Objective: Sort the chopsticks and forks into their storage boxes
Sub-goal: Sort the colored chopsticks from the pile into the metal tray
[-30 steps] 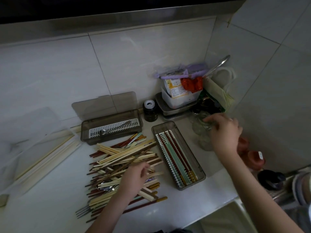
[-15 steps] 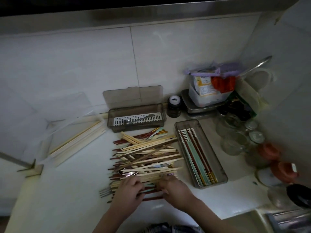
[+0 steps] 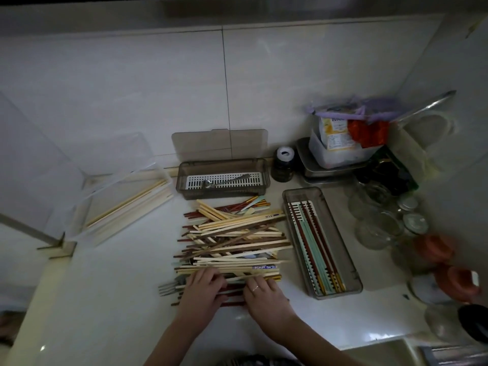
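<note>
A mixed pile of chopsticks (image 3: 235, 239), pale, brown and dark red, lies on the white counter. Fork tines (image 3: 169, 285) stick out at its lower left. My left hand (image 3: 202, 291) and my right hand (image 3: 264, 297) rest side by side on the near edge of the pile, fingers curled onto the sticks; whether they grip any is hidden. A grey box (image 3: 351, 262) at the right holds several red and green chopsticks. A grey box (image 3: 182, 178) at the back holds a metal spoon (image 3: 224, 180). A clear box (image 3: 87, 202) at the left holds pale chopsticks.
Glass jars (image 3: 380, 220), orange lids (image 3: 459, 281), a dark small bottle (image 3: 283, 165) and a tub of packets (image 3: 340, 146) on a metal tray crowd the right corner. A sink edge (image 3: 383, 347) lies at the lower right. A tiled wall stands behind.
My right hand left the jars a second ago and came down to the pile beside my left hand. Since half a second ago both hands stay on the pile's near edge.
</note>
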Tool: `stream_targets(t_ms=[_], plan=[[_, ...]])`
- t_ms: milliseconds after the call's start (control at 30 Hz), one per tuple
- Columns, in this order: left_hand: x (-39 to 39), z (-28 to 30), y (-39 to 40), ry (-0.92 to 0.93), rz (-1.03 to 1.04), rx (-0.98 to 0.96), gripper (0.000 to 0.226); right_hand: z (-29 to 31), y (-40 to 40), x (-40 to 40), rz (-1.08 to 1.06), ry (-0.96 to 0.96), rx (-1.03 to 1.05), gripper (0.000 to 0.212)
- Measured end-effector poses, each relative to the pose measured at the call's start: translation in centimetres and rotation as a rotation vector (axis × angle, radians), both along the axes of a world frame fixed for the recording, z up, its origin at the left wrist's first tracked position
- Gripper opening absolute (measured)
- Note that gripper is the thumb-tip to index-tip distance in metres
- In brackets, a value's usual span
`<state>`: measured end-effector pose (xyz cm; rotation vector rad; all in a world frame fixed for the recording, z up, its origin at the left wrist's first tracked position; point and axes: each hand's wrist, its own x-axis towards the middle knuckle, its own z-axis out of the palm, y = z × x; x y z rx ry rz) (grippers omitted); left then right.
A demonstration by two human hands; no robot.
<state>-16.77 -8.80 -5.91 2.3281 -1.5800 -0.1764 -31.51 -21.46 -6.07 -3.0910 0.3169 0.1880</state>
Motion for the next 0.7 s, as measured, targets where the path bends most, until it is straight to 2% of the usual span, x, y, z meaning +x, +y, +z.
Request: stream_targets(t_ms=[133, 233, 300, 367, 433, 467, 533, 600, 700], plan=[[1.1, -0.4, 0.4, 0.188, 0.112, -0.009, 0.033, 0.9, -0.6, 0.6, 0.076, 0.053, -0.041, 0.041], [1.9, 0.2, 0.9, 0.279, 0.181, -0.065, 0.018, 2.0, -1.7, 0.9, 0.120, 0.079, -0.054, 0.030], [2.3, 1.0, 1.1, 0.307, 0.294, -0.142, 0.013, 2.7, -2.2, 0.9, 0.089, 0.115, -0.010, 0.034], [2.6, 1.5, 1.2, 0.318, 0.396, -0.214, 0.018, 3.4, -2.5, 1.1, 0.027, 0.087, 0.048, 0.035], [2.7, 1.9, 1.6, 0.304, 0.481, -0.278, 0.019, 5.0, -2.9, 1.4, -0.072, 0.124, 0.199, 0.031], [2.5, 2.2, 1.8, 0.309, 0.536, -0.316, 0.017, 5.7, -3.2, 1.4, -0.122, 0.097, 0.270, 0.024], [1.8, 2.5, 2.3, 0.321, 0.625, -0.362, 0.012, 7.0, -3.8, 1.2, -0.174, 0.013, 0.279, 0.022], [0.9, 2.1, 2.9, 0.246, 0.518, -0.284, 0.011, 7.8, -4.7, 0.4, -0.260, -0.095, 0.205, 0.032], [-0.4, 0.1, 3.4, 0.149, 0.090, -0.081, 0.017, 9.0, -5.6, -1.2, -0.610, -0.314, 0.181, 0.039]])
